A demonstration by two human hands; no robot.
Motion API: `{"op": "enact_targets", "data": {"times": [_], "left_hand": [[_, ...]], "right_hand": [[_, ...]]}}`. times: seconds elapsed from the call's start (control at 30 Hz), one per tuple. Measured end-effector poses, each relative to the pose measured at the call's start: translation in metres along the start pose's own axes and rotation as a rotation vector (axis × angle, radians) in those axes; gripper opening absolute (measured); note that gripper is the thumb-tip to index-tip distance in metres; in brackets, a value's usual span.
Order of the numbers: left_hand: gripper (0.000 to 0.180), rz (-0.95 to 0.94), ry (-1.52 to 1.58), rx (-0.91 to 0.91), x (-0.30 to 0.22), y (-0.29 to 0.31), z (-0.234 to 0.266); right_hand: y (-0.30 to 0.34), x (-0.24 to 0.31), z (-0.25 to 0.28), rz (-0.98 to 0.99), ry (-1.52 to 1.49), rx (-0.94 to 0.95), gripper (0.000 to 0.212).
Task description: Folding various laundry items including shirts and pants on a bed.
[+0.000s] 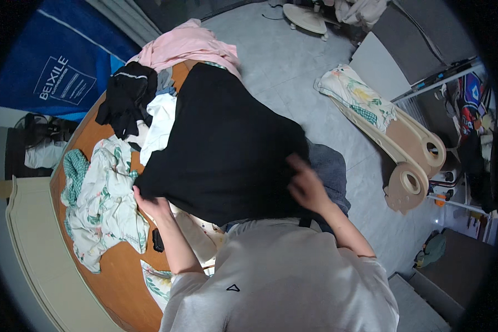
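A large black piece of clothing (227, 138) lies spread in front of me, reaching from the bed's edge across to my lap; its exact kind cannot be made out. At its near left corner my left hand (154, 205) grips the fabric, the fingers partly hidden by it. Over the right side of the black clothing is my right hand (309, 188), smeared by motion. One finger seems to point forward along the cloth, but its grip is unclear. A white garment (159, 124) and a dark garment (128, 94) lie just left of the black cloth.
On the wooden bed surface (108, 285) lie a floral white garment (108, 193) and a small black object (157, 240). Pink cloth (191, 47) is heaped at the far end. To the right, a beige plastic frame (395, 144) with a floral cloth (357, 94) stands on the grey floor.
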State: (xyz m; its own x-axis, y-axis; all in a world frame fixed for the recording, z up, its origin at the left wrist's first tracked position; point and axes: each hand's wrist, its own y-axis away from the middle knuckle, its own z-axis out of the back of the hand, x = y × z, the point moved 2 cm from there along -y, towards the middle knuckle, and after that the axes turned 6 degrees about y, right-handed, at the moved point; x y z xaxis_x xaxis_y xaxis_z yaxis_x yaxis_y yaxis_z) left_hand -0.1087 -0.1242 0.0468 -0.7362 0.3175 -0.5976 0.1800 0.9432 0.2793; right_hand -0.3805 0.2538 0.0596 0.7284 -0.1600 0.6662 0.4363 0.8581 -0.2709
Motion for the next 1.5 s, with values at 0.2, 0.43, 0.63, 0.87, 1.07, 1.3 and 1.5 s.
{"op": "enact_targets", "data": {"times": [0.2, 0.43, 0.63, 0.87, 1.07, 1.3, 1.5], "left_hand": [[0.019, -0.228, -1.429, 1.545, 0.054, 0.095, -0.098], [0.041, -0.478, -1.737, 1.324, 0.031, 0.051, -0.003], [0.074, -0.289, -1.930, 1.574, 0.042, 0.083, 0.007], [0.023, 0.176, -1.387, 1.204, 0.022, 0.051, -0.027], [0.037, 0.125, -1.214, 1.319, -0.085, 0.070, -0.143], [0.030, 0.778, -0.927, 1.943, -0.131, 0.110, -0.168], [0.035, 0.407, -0.709, 0.749, -0.031, 0.011, -0.049]], "right_hand": [[0.006, 0.005, -0.003, 0.130, 0.086, 0.323, 0.017], [0.044, -0.036, 0.036, -0.188, 0.121, 0.084, 0.045], [0.046, -0.024, 0.020, -0.121, 0.140, 0.256, 0.068], [-0.003, -0.025, 0.055, -0.173, -0.402, 0.099, 0.035], [-0.026, 0.047, 0.147, -0.024, -0.488, 0.140, 0.016], [-0.004, 0.111, 0.180, 0.205, -0.852, 0.447, 0.047], [-0.022, -0.008, 0.114, -0.258, -1.038, 0.054, 0.041]]}}
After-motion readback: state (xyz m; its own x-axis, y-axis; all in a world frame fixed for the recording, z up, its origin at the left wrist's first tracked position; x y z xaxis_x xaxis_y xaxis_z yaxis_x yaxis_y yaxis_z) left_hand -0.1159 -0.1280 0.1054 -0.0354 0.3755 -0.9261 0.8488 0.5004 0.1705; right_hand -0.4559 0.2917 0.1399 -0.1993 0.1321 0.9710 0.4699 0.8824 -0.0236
